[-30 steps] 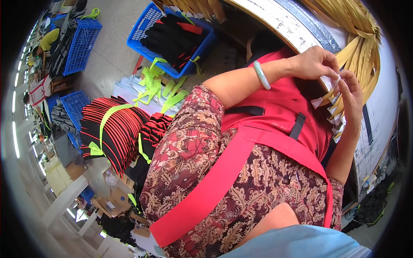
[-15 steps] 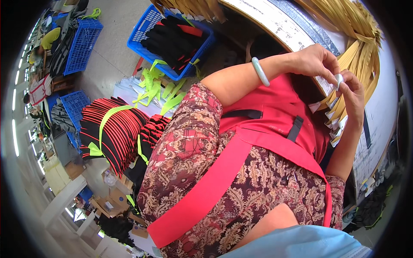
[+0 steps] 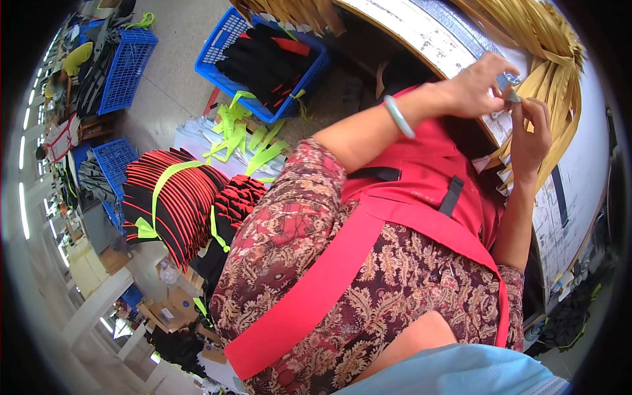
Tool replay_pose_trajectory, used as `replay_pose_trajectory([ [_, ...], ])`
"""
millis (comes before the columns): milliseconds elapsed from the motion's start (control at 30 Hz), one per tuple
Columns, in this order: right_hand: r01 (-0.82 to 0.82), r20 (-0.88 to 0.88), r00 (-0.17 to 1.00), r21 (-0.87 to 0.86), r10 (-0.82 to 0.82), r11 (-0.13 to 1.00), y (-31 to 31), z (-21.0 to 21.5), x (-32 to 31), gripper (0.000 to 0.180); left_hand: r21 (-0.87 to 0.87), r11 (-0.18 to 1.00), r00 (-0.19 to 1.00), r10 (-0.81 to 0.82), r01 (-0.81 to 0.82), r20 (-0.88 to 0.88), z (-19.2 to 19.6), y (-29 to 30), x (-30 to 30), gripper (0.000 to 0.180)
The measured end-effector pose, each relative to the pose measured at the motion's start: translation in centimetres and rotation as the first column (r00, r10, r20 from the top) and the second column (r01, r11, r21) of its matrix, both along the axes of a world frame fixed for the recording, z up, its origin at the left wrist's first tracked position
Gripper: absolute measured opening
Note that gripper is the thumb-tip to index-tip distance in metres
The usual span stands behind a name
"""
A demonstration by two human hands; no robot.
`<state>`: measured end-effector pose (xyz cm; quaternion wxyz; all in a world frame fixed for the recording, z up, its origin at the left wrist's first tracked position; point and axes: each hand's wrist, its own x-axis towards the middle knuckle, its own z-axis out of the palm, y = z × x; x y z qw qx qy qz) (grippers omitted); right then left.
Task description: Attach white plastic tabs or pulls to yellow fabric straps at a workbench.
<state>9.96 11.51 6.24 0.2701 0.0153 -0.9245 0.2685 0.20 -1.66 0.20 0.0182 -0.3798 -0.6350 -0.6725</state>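
My left hand, with a pale bangle on its wrist, is raised at the upper right with its fingers closed in a pinch. A small silvery-blue piece shows at its fingertips; its kind is unclear. Facing it, my right hand pinches a small pale grey piece between thumb and fingers. Whether the two pieces are joined, I cannot tell. Just beyond both hands hangs a bundle of golden-yellow, straw-like strips, some with white tips near my right wrist.
A worn white worktable runs along the upper right. Left of me lie a blue basket of black and red pieces, neon-yellow strips and a tied black-and-orange stack. More blue crates stand farther left. I wear a red apron.
Both hands have moved slightly up. The white piece pinched between them has given way to a silvery-blue piece at the left fingertips and a grey one at the right.
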Motion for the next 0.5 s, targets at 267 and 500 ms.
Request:
replay_pose_trajectory([
  [267, 0.112, 0.254, 0.966, -0.61, 0.059, 0.785, 0.9, -2.0, 0.6, 0.022, -0.114, 0.958, 0.958, -0.249, 0.265, 0.14, 0.1, -3.1, -1.3, 0.01],
  [500, 0.128, 0.289, 0.954, -0.641, 0.083, 0.757, 1.4, -0.9, 2.8, 0.021, -0.172, 0.972, 0.962, -0.194, 0.162, -0.192, 1.5, -2.1, 0.3, 0.008],
])
